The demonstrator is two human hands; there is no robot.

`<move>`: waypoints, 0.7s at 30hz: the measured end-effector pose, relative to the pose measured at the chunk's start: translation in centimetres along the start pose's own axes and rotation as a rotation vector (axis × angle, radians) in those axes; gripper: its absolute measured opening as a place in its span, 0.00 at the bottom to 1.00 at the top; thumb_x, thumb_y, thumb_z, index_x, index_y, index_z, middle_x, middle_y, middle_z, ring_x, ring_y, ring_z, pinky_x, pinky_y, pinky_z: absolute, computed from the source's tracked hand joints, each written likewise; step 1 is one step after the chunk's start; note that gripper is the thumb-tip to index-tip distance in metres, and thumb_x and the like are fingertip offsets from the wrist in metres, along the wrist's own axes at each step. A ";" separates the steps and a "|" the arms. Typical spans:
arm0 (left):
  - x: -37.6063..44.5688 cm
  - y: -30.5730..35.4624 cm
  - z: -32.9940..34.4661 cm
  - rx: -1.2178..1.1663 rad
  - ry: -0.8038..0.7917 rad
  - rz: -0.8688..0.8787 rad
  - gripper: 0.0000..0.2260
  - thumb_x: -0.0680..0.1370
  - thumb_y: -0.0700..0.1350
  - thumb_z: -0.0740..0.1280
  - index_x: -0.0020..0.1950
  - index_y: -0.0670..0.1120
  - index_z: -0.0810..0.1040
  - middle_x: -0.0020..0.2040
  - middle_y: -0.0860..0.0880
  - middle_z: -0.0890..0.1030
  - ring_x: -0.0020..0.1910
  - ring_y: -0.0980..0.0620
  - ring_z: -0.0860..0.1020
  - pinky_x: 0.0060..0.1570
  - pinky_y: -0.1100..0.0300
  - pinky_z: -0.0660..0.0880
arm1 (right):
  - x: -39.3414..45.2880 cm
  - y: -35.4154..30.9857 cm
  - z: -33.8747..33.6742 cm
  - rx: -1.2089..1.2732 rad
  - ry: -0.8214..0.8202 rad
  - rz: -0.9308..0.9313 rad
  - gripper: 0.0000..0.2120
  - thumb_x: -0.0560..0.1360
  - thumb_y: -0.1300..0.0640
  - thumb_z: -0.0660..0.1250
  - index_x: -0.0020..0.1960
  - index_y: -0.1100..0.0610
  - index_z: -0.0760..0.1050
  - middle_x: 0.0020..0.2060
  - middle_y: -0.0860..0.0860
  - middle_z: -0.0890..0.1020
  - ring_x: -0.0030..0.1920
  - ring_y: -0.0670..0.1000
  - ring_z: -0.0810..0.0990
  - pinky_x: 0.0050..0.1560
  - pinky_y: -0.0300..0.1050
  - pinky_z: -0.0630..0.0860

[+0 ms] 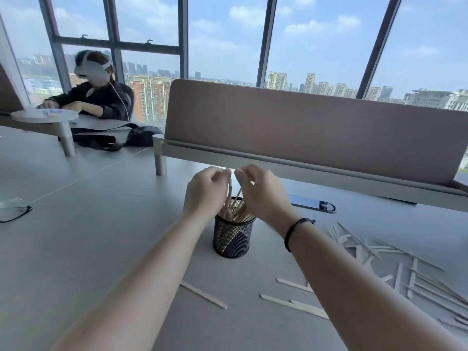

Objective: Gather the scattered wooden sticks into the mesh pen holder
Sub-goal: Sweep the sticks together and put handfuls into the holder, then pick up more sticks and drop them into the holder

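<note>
Both the left hand point(206, 191) and right hand point(260, 191) pinch sticks point(234, 198) above the holder point(233, 236).

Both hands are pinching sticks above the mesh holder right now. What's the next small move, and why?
Probably lower and let go: the left hand and right hand each pinch the top of a stick whose lower end already sits inside the mesh pen holder. After that, likely reach for the scattered sticks on the table, most of them to the right.
</note>
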State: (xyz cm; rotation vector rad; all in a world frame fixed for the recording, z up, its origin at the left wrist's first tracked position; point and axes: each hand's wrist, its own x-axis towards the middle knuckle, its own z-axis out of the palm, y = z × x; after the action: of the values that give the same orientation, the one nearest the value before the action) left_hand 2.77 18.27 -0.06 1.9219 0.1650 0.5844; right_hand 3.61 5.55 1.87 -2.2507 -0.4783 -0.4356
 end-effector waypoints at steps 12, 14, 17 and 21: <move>-4.4 -1.2 -2.0 -0.284 0.163 -0.017 0.23 0.83 0.61 0.52 0.61 0.47 0.77 0.58 0.53 0.80 0.62 0.51 0.76 0.59 0.56 0.69 | -2.5 1.1 -1.8 0.261 0.041 -0.015 0.16 0.82 0.43 0.58 0.53 0.50 0.80 0.44 0.41 0.81 0.50 0.48 0.77 0.51 0.44 0.71; -6.9 -4.0 -2.9 -0.075 0.167 -0.048 0.16 0.83 0.60 0.54 0.57 0.51 0.72 0.55 0.52 0.78 0.62 0.48 0.73 0.57 0.54 0.67 | -4.4 3.0 -2.9 0.247 0.089 0.003 0.13 0.81 0.43 0.59 0.54 0.48 0.79 0.51 0.40 0.81 0.58 0.47 0.77 0.57 0.45 0.72; -9.9 -7.7 -3.4 0.238 0.006 -0.188 0.19 0.82 0.57 0.58 0.69 0.48 0.67 0.70 0.44 0.73 0.72 0.43 0.66 0.66 0.49 0.65 | -8.2 7.1 -3.9 0.052 0.042 0.065 0.09 0.81 0.44 0.61 0.55 0.45 0.76 0.55 0.43 0.79 0.60 0.51 0.77 0.61 0.49 0.71; -11.6 -8.3 -2.0 0.553 -0.145 -0.177 0.27 0.83 0.56 0.56 0.78 0.42 0.59 0.80 0.40 0.59 0.80 0.43 0.55 0.76 0.48 0.54 | -12.7 10.1 -4.1 -0.162 -0.064 0.148 0.15 0.79 0.40 0.61 0.62 0.46 0.74 0.61 0.46 0.77 0.62 0.52 0.76 0.64 0.50 0.70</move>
State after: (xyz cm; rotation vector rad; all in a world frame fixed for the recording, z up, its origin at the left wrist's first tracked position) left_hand -7.05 19.07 -10.60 2.4417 0.4344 0.2935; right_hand -3.34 -6.35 -7.53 -2.4426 -0.3149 -0.3371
